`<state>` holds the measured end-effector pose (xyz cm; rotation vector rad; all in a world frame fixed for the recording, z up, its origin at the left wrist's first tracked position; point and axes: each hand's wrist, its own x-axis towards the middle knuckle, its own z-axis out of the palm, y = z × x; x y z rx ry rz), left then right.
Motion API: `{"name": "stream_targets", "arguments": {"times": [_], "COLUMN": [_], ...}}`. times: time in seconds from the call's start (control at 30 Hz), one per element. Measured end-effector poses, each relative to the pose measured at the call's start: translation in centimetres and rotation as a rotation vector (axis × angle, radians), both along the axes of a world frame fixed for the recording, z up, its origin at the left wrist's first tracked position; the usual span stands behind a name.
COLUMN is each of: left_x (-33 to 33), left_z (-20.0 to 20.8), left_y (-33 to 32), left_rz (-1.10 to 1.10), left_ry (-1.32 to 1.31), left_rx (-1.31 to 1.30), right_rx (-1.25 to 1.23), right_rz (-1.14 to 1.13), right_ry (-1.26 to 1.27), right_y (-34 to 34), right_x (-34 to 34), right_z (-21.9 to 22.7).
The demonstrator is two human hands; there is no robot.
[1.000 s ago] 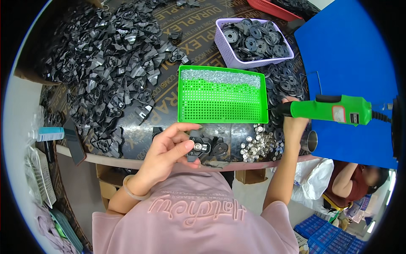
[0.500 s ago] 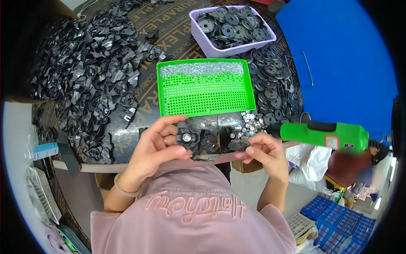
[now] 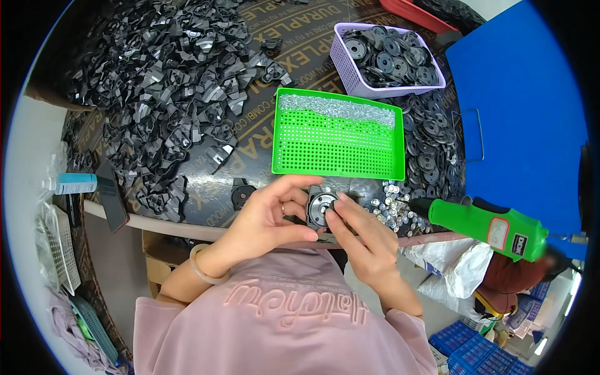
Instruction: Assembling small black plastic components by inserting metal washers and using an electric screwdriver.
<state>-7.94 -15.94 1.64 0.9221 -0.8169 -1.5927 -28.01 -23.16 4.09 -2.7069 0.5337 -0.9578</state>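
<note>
Over the table's near edge, my left hand (image 3: 275, 215) grips a black plastic housing (image 3: 312, 220) between its thumb and fingers. A round black disc (image 3: 320, 204) lies against the face of that housing. My right hand (image 3: 365, 240) has its thumb and fingertips closed on the disc, hiding its right side. Just right of the fingers sit several small silver metal pieces (image 3: 392, 203). Another black disc-like part (image 3: 242, 195) rests on the table left of my left hand.
A green perforated tray (image 3: 337, 172) holds small silver pins along its far side. Behind it stands a purple basket (image 3: 387, 94) of black discs, with loose discs (image 3: 431, 144) alongside. Black housings (image 3: 169, 94) are heaped at left. A green power screwdriver (image 3: 481, 228) lies at right.
My right hand has moved left and brought the disc onto the housing held in my left hand. The whole view has shifted, so the table's things appear farther right.
</note>
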Motion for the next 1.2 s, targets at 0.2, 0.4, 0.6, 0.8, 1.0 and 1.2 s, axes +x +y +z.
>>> {"name": "stream_targets", "arguments": {"times": [0.2,0.4,0.6,0.8,1.0,1.2], "left_x": [-0.4,-0.6,1.4,6.9,8.9,7.2], "left_z": [0.4,-0.1,1.4,1.6,-1.2,-2.0], "left_y": [-0.4,-0.2,0.1,-2.2,-6.7,-8.9], "left_rz": [-0.034,-0.008,0.228,0.452,0.525,0.509], "left_ry": [-0.016,0.039,-0.025,-0.170,-0.140,-0.056], "left_rx": [-0.005,-0.010,0.123,0.086,0.046,0.079], "right_rx": [-0.026,-0.004,-0.134,0.224,0.670,0.802], "right_rz": [-0.001,0.043,-0.215,-0.417,-0.066,0.155], "right_ry": [0.054,0.065,-0.233,-0.775,-0.631,-0.676], "right_y": [0.0,-0.2,-0.8,-8.4,-9.9,-9.9], "right_x": [-0.6,-0.7,-7.2,-8.4,-8.1,-4.8], "right_z": [0.2,0.6,1.2,5.3,5.0,3.4]}}
